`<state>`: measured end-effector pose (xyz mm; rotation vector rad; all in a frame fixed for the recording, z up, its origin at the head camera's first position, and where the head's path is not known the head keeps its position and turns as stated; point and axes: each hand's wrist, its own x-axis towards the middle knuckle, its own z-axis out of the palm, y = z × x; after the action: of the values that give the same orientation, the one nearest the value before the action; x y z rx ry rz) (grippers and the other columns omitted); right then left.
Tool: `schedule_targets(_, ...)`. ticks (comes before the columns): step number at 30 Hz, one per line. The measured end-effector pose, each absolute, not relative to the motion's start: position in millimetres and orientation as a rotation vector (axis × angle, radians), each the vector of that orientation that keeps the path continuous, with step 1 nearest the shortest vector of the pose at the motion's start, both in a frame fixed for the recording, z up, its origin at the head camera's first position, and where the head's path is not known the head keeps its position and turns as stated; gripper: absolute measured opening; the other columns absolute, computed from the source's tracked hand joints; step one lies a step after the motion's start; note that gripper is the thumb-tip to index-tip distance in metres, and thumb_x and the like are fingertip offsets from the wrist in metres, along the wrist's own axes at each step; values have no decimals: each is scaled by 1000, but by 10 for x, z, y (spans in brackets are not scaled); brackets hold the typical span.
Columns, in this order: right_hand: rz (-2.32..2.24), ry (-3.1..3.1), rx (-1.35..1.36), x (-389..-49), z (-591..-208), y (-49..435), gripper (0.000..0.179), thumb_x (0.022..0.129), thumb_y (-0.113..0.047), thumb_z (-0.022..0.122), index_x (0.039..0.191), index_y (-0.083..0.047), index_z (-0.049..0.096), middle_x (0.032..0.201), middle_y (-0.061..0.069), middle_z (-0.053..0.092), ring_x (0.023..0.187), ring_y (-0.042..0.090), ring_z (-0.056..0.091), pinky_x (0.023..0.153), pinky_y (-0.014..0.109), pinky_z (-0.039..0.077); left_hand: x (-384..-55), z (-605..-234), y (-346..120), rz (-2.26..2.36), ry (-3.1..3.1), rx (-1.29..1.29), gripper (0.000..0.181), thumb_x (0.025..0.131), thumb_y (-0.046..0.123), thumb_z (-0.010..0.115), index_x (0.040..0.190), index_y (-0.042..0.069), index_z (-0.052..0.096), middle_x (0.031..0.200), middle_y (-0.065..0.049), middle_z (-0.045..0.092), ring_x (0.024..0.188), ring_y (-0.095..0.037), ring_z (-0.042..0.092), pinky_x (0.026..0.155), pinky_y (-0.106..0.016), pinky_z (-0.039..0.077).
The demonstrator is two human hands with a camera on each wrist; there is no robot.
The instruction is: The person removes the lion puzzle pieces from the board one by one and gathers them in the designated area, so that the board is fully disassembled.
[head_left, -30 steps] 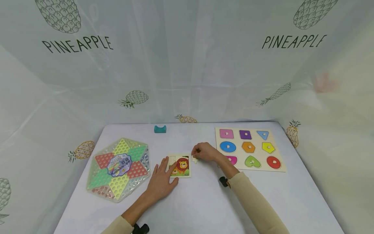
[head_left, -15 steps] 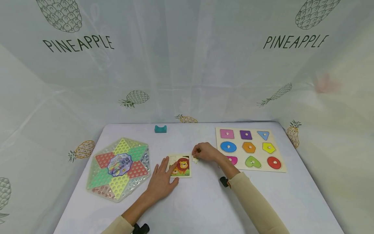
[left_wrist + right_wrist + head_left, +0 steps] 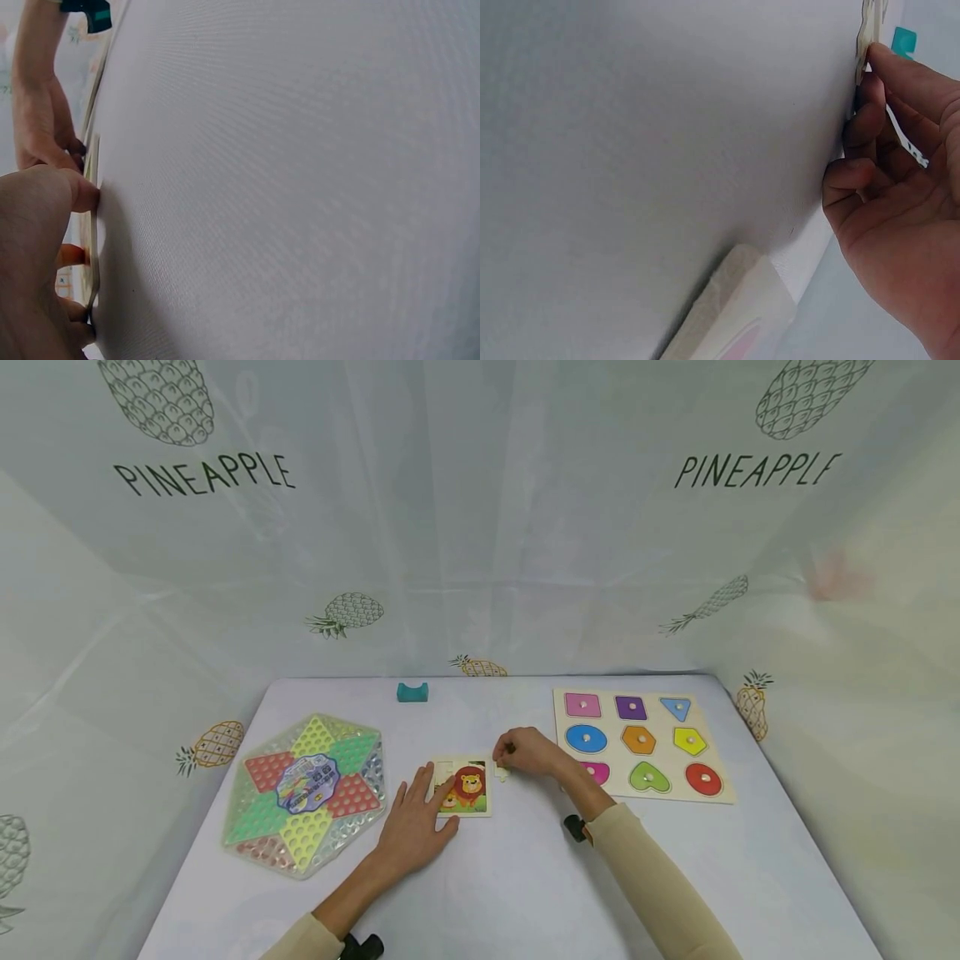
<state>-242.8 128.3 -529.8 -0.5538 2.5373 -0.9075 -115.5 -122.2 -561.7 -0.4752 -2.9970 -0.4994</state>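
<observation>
Lion puzzle (image 3: 471, 785) flat on worktop (image 3: 517, 893); left hand (image 3: 412, 827), fingers extended, rests on it; right hand (image 3: 529, 750) pinches jigsaw piece (image 3: 502, 772) just right.

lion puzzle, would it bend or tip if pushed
The lion puzzle is probably stiff, its edge running straight in the left wrist view. Lying flat, it would likely slide rather than tip, though the left hand on it may hinder that.

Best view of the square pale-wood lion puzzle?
Head: the square pale-wood lion puzzle shows its printed face, partly covered by the left hand. Left wrist shows only its thin edge. Right wrist: can't tell it from the pale thing at the fingers.
</observation>
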Motion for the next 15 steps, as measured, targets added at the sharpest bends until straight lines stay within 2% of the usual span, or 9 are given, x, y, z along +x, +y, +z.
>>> schedule_targets(15,-910,2536,-550,-2430,-5317,1275,5,94,-16,71,91,-13,74,83,-6,66,81,13,56,74,29,48,-1151,-5638,-1231,-533,-3003,-469,64,93,47,62,150,20,50,161,-20,31,150,-36,27,117,-59,26)
